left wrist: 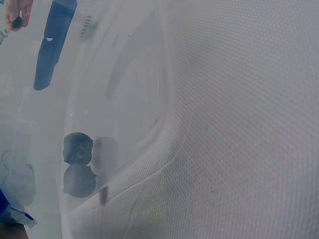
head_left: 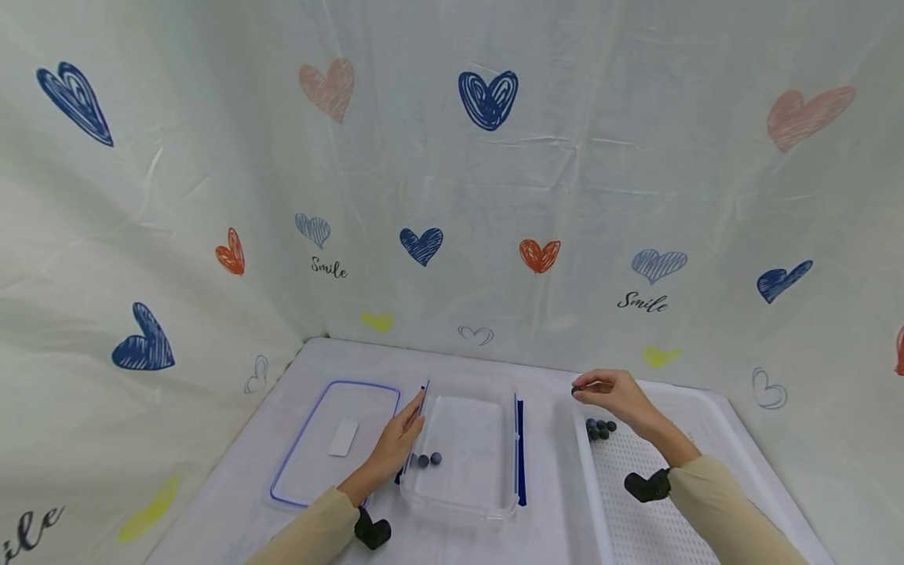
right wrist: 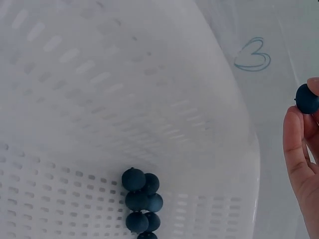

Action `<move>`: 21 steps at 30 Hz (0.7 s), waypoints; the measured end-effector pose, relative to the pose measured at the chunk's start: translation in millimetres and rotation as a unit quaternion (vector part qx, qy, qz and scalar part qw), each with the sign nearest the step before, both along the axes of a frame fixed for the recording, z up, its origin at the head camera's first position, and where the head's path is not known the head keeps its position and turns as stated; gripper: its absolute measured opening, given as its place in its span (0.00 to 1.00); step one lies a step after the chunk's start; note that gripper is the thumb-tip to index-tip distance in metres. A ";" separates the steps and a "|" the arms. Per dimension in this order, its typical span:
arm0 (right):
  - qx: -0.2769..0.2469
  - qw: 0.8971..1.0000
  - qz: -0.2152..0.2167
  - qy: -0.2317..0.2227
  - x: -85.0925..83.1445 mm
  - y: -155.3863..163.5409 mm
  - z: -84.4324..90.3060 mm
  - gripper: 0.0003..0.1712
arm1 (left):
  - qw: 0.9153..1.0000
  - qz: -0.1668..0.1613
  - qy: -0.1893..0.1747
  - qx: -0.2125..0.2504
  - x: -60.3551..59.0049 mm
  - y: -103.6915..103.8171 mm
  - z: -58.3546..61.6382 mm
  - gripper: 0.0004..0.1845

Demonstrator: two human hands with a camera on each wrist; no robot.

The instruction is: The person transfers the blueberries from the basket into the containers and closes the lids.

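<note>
Two tan sleeves reach in from six o'clock over a white counter. At center sits a clear box with two dark balls at its nine o'clock side. Beside them, the left hand rests straight-fingered against the box's left wall. At two o'clock, the right hand pinches one dark ball above a white perforated tray holding a cluster of balls.
</note>
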State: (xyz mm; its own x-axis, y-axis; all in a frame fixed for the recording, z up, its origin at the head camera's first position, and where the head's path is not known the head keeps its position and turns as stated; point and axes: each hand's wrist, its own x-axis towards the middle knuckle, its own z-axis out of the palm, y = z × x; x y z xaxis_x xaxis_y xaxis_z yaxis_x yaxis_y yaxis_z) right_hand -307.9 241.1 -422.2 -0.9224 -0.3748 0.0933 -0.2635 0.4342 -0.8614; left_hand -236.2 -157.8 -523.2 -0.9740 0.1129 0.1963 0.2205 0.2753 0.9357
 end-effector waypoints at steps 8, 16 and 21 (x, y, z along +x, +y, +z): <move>-0.001 1.000 0.007 0.010 -4.8 -15.7 1.0 0.17 | 1.000 0.001 -0.001 0.023 1.3 0.4 0.2 0.28; -0.005 1.000 0.022 0.019 -10.9 -29.3 2.7 0.15 | 1.000 -0.003 -0.002 0.012 -0.2 -0.3 -0.9 0.28; -0.004 0.999 0.032 0.030 -12.0 -38.6 2.7 0.14 | 1.000 -0.009 0.011 0.012 -0.8 -0.6 -1.9 0.29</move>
State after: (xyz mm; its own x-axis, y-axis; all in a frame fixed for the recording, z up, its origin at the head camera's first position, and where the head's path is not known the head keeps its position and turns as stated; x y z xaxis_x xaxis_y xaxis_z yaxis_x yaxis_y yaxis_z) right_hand -319.9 202.5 -419.5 -0.8897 -0.4314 0.1498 -0.3407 0.4087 -0.8467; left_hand -237.0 -158.5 -525.1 -0.9674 0.1250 0.2201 0.2453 0.2484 0.9371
